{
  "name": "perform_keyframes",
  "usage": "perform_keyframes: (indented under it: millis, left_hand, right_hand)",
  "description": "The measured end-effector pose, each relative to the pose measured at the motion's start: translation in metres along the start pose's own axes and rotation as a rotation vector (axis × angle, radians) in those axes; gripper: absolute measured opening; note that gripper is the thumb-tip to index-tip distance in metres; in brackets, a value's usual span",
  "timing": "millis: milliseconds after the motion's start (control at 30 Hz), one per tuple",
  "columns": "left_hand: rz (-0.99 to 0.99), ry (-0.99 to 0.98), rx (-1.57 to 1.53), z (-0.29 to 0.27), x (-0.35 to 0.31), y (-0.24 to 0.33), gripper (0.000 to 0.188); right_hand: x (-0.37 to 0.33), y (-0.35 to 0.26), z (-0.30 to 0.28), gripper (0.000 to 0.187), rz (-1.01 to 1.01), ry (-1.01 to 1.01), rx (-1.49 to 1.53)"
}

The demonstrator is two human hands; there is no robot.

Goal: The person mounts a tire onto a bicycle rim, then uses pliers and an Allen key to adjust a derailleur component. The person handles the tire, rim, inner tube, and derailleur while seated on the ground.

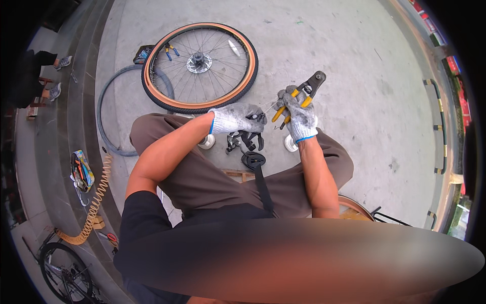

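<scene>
My left hand [239, 117], in a grey and white work glove, is closed with a small black bicycle part [258, 117] at its fingertips; its exact kind is unclear. A thin wire [272, 108] stretches from there toward my right hand [298, 112], also gloved. That hand is wrapped round the yellow handles of cable cutters [316, 81], whose dark jaws point up and away to the right. Just below my left hand are black and silver bicycle parts [245, 141], partly hidden by the glove. Near them lies a coiled black strap or tube [253, 160].
Beyond my left hand, a tan-walled bicycle wheel [251, 76] lies on the concrete, overlapping a grey tyre or hoop [105, 119]. Blue-handled pliers [171, 51] show near its rim. At left are a tool pouch [82, 171], a coiled air hose [96, 207], a bicycle [63, 271] and a seated person [38, 76].
</scene>
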State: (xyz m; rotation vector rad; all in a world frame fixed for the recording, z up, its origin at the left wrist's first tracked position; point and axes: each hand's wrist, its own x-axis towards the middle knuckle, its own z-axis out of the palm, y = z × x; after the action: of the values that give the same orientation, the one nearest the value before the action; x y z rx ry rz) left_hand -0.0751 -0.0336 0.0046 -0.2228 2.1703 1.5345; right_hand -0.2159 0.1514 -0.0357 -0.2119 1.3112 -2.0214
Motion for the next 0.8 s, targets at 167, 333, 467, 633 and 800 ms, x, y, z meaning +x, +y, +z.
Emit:
perform_keyframes:
  millis: [167, 333, 467, 633, 800]
  left_hand:
    - [0.053, 0.221, 0.148, -0.004, -0.008, 0.006, 0.054]
    - [-0.019, 0.310, 0.139, -0.024, -0.020, 0.007, 0.059]
    - [-0.059, 0.415, 0.257, -0.038, -0.026, 0.007, 0.063]
    - [-0.090, 0.410, 0.312, -0.044, -0.033, 0.008, 0.062]
    - [-0.061, 0.342, 0.390, -0.042, -0.035, 0.012, 0.063]
  right_hand:
    - [0.002, -0.001, -0.004, 0.026, 0.038, 0.022, 0.017]
    - [-0.002, 0.002, -0.015, 0.039, 0.075, -0.088, -0.218]
    - [-0.012, 0.017, -0.017, 0.047, 0.144, -0.273, -0.619]
    - [-0.020, 0.035, -0.009, 0.039, -0.050, -0.296, -1.166]
    - [-0.018, 0.034, -0.010, 0.033, -0.017, -0.445, -1.212]
